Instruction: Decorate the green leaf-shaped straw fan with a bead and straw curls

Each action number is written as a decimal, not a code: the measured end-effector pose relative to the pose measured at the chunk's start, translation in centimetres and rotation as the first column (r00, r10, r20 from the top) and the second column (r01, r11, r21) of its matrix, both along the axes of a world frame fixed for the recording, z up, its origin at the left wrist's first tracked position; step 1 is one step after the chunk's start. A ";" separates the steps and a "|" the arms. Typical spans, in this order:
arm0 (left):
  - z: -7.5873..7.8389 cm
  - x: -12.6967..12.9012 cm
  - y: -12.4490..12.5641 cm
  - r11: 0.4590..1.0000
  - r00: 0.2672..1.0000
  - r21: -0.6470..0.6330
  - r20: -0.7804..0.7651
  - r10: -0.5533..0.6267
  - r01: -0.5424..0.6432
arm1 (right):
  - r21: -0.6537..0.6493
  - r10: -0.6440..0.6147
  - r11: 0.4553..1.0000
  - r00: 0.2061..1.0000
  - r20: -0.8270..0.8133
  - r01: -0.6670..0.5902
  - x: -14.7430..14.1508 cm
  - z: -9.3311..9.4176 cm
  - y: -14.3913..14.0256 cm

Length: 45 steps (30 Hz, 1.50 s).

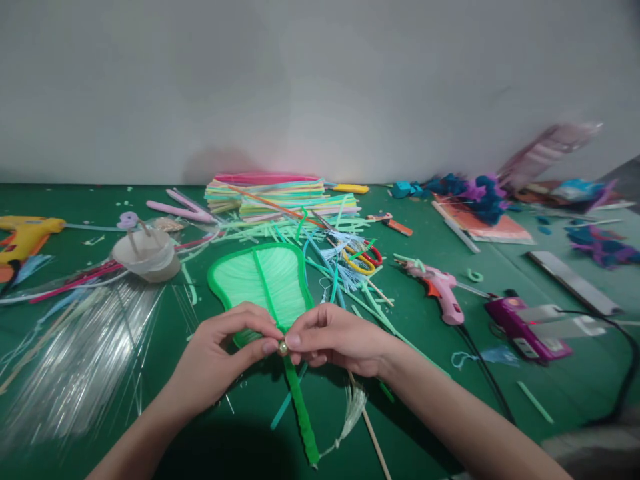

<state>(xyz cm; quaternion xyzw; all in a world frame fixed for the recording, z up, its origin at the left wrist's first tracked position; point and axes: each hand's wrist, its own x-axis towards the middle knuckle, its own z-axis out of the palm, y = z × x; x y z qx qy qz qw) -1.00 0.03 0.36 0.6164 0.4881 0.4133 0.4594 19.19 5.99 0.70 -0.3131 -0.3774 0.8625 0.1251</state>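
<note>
A green hand fan [295,280] with a pale mesh face and a fuzzy wrapped handle lies in front of me. My left hand [227,343] and my right hand [333,337] meet where its face joins the handle. Between their pinched fingertips sits a small round gold bead [283,348], against the top of the handle. The thumbs and forefingers of both hands are closed on it. From the handle's lower end hangs a pale tassel [355,403] on a thin string.
Behind the fan are a bundle of pipe cleaners [280,197] and scissors [363,259]. Right stand a pink glue gun [443,293] and a purple power strip [530,330] with cables. Left are a plastic cup [150,257], a yellow glue gun [30,237] and clear strands [95,353].
</note>
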 end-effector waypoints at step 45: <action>-0.7 1.5 -0.1 0.681 0.816 0.730 -0.362 0.450 -0.052 | -0.156 -0.232 0.963 0.970 -0.076 0.218 -1.2 -1.1 -1.0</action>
